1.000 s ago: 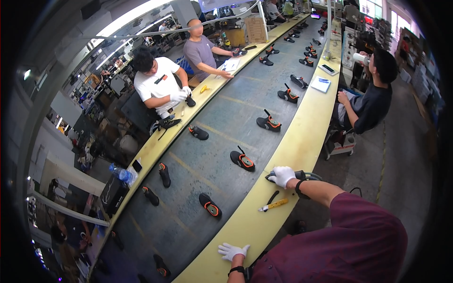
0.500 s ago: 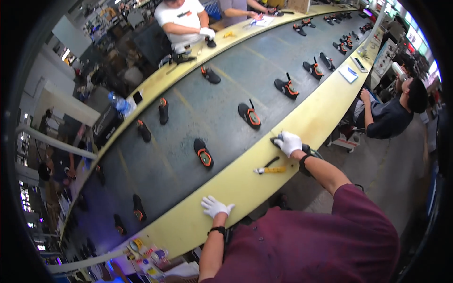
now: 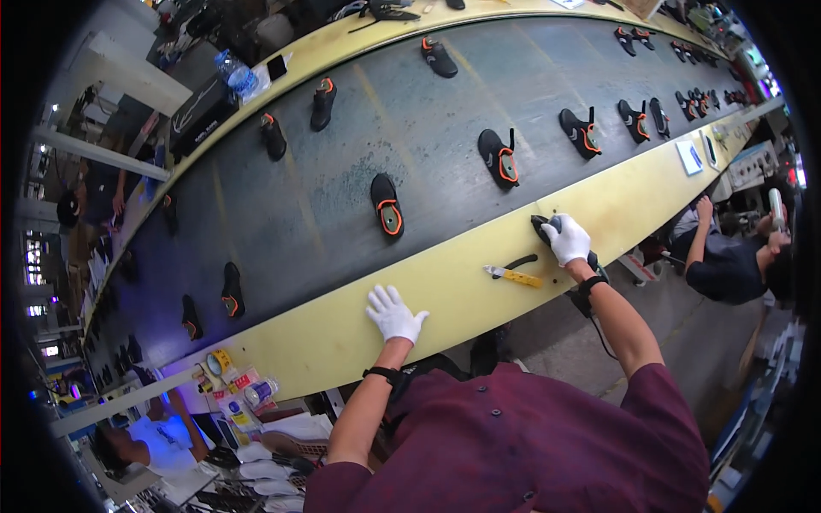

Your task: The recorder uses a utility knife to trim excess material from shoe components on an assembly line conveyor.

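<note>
My left hand (image 3: pixel 395 315), in a white glove, rests flat on the yellow ledge with its fingers spread and nothing in it. Farther right on that ledge, my right hand (image 3: pixel 570 240), also gloved, is closed around a dark hand tool (image 3: pixel 541 227). The tool's tip shows past the fingers, but the glove hides most of its body. Between my hands lie a yellow utility knife (image 3: pixel 517 275) and a black curved strip (image 3: pixel 520 262). The closest shoe, black with an orange-edged opening (image 3: pixel 387 208), sits on the dark belt beyond my left hand.
More black shoes stand spaced along the belt (image 3: pixel 316 222), including one with an upright tongue (image 3: pixel 499 159). Tape rolls (image 3: pixel 219 361) and small packages crowd the ledge's left end. A notepad (image 3: pixel 688 159) lies at the right, near a seated person (image 3: pixel 735 256).
My view has turned, so the belt, ledge and shoes sit at different places in the picture. Both hands keep much the same places on the ledge, the right still round the tool.
</note>
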Tool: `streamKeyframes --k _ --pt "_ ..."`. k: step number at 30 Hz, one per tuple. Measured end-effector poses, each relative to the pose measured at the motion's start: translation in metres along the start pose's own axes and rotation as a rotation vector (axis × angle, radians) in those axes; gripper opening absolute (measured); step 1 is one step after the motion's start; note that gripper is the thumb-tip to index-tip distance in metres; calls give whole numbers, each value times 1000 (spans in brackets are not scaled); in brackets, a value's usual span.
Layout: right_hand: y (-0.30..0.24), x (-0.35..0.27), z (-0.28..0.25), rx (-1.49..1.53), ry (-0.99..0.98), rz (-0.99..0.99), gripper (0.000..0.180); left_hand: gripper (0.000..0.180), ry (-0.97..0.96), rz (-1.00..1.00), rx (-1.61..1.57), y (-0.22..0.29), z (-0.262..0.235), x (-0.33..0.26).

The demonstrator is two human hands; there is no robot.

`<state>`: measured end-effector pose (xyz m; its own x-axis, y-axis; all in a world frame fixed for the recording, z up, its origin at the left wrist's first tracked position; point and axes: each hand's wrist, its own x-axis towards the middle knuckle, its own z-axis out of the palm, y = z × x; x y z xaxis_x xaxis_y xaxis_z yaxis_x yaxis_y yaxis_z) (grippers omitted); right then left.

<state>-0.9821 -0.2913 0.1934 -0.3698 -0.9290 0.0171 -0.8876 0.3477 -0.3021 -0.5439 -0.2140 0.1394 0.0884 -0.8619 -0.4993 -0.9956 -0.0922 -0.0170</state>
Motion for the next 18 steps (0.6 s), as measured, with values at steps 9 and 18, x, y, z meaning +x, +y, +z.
streamKeyframes --k 9,18 --pt "-4 5 7 12 14 17 32 111 267 -84 -600 -2 -48 177" --pt "9 6 13 -26 69 -15 35 89 234 -78 -754 6 -52 236"
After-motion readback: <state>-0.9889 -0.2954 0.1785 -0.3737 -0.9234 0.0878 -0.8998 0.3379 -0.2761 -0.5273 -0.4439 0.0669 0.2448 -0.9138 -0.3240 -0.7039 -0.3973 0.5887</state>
